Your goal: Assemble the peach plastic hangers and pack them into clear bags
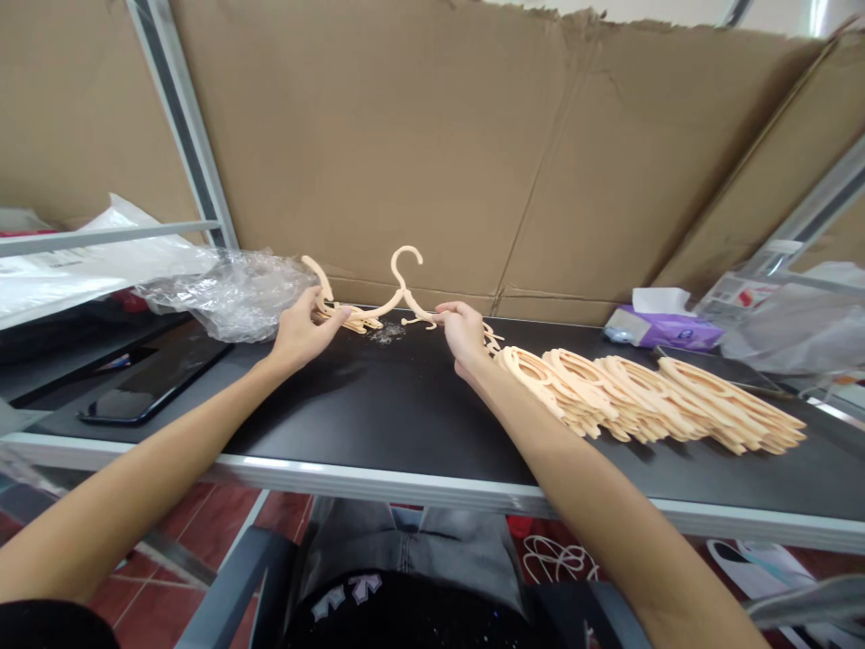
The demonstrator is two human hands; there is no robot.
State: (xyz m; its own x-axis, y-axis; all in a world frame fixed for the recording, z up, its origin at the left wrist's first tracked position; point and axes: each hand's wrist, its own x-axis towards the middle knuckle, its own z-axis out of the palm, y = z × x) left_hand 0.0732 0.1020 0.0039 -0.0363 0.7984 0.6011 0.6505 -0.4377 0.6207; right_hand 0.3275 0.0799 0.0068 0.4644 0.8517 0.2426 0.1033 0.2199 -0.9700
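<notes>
A cream plastic clothes hanger (404, 296) is held up over the black tabletop, its hook pointing upward. My left hand (305, 326) is closed on its left arm, thumb toward the middle. A curved cream piece (317, 275) rises above the fingers of that hand; whether it joins the hanger I cannot tell. On the other side my right hand (463, 335) pinches the right arm, hiding that end. Several flat cream hangers (357, 323) lie behind the left hand. Small pale scraps (387, 334) are scattered under the held hanger.
Overlapping stacks of cream hangers (628, 397) cover the right of the table (392, 415). Behind them sits a purple tissue pack (669, 329). Crumpled clear plastic (236, 293) and a dark phone-like slab (152, 379) are at the left. A cardboard wall (405, 153) stands along the back.
</notes>
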